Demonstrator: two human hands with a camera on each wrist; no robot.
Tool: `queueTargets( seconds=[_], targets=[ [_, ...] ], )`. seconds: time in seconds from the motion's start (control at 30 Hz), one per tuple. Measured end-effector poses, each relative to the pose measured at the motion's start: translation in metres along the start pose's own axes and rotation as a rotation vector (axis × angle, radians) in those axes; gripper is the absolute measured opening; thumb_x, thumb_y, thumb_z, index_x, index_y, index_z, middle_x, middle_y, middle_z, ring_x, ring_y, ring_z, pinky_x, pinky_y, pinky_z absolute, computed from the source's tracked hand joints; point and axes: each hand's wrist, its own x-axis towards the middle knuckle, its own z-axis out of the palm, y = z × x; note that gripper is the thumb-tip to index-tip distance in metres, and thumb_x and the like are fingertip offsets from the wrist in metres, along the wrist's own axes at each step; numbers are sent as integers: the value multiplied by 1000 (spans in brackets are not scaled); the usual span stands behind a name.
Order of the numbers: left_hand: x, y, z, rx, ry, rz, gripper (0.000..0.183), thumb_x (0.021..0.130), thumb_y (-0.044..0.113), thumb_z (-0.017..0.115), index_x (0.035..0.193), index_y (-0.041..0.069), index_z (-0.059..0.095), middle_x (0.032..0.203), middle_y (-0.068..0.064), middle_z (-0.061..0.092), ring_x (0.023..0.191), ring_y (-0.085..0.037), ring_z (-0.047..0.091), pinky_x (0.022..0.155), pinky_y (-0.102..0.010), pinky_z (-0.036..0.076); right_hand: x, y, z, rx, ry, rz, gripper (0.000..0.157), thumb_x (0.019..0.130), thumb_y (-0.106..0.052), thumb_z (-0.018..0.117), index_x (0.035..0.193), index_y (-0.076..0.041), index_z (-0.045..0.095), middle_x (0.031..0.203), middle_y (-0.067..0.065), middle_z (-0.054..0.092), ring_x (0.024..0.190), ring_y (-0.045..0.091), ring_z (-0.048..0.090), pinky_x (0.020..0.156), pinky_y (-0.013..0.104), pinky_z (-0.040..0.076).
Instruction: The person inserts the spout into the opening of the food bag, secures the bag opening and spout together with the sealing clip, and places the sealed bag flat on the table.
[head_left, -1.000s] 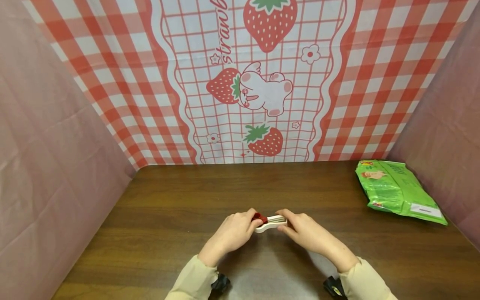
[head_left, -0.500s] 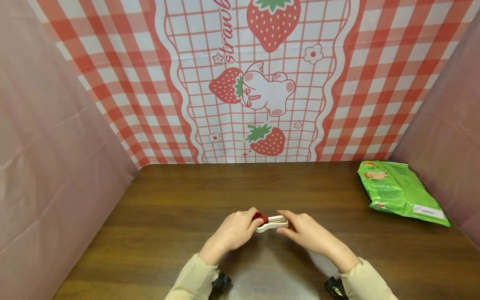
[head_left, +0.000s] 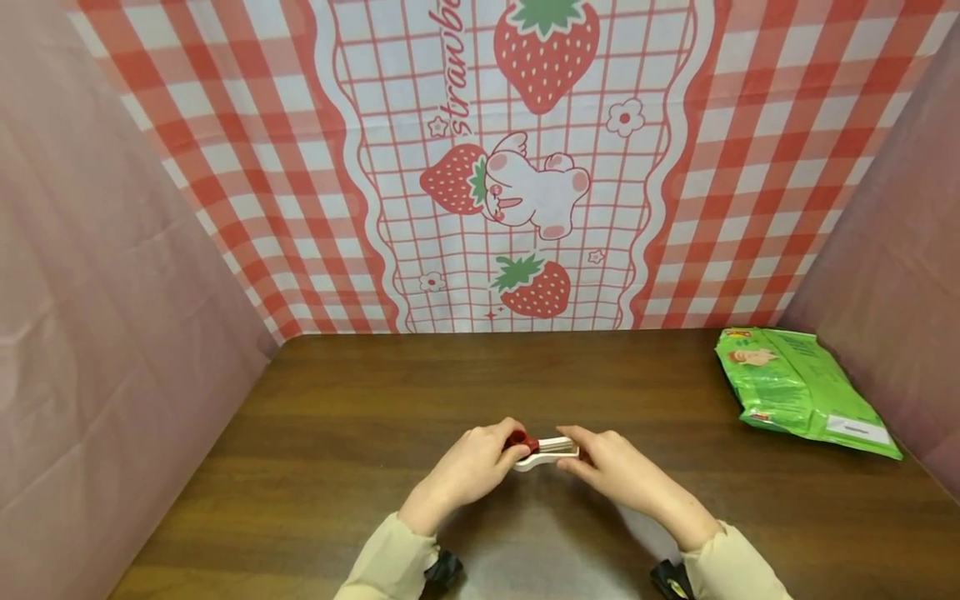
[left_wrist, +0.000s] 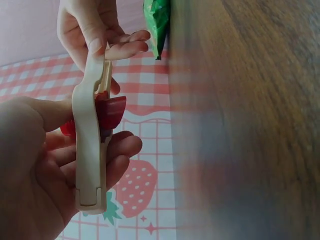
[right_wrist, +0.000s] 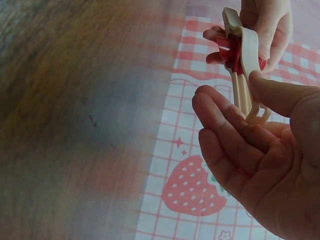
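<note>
Both hands hold a slim cream plastic hand tool, whose exact kind I cannot tell, above the middle of the table. Its long curved frame (left_wrist: pixel 87 140) has a red piece (left_wrist: pixel 111 111) set inside and narrow parallel bars (right_wrist: pixel 242 92) toward one end. My left hand (head_left: pixel 472 462) grips the red-piece end, thumb on one side and fingers on the other. At the opposite end, my right hand (head_left: pixel 618 467) pinches the frame between thumb and fingers. The fingers partly hide both ends.
A green plastic packet (head_left: pixel 802 387) lies at the back right of the brown wooden table (head_left: pixel 360 375). Behind the table hangs a red-and-white checked cloth (head_left: pixel 540 192) with strawberries. Pinkish cloth (head_left: pixel 112 292) walls in the sides.
The head view has tilted slightly. Both hands keep their hold on the cream tool, with almost no shift in position.
</note>
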Motion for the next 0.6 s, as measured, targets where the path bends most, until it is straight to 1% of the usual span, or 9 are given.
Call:
queueTargets(
  seconds=[0.07,0.13,0.3,0.43,0.6],
  targets=[
    [0,0,0,-23,15,4,21,86,37,44,96,19,48,76,8,57,59,-3,49,53,-17,39,0,0,0,-2,1,-2,41,80,-24,58,113,-1,50,61,-12,48,49,-2,40,45,17,36],
    [0,-1,0,-44,30,14,18,86,36,46,94,20,46,75,8,56,59,-2,48,52,-17,39,0,1,1,-1,-2,-3,41,80,-25,57,113,-1,50,60,-12,48,48,-2,40,44,17,36],
    [1,0,0,-68,54,35,13,86,32,47,91,21,46,77,10,54,63,-1,49,55,-16,40,0,1,0,8,-7,3,44,81,-33,55,113,-3,50,60,-12,47,47,-2,40,44,17,36],
    [1,2,-1,-58,50,41,12,86,31,47,90,20,47,77,11,52,63,-2,48,54,-17,39,0,2,1,3,-4,7,46,82,-37,53,112,-4,51,59,-13,46,47,-2,38,43,17,35],
    [1,2,-1,-23,42,58,12,86,31,47,92,20,47,80,12,52,63,-3,48,55,-17,39,0,2,2,-9,0,13,46,82,-37,51,112,-1,52,57,-12,44,47,-2,36,43,17,34]
  ],
)
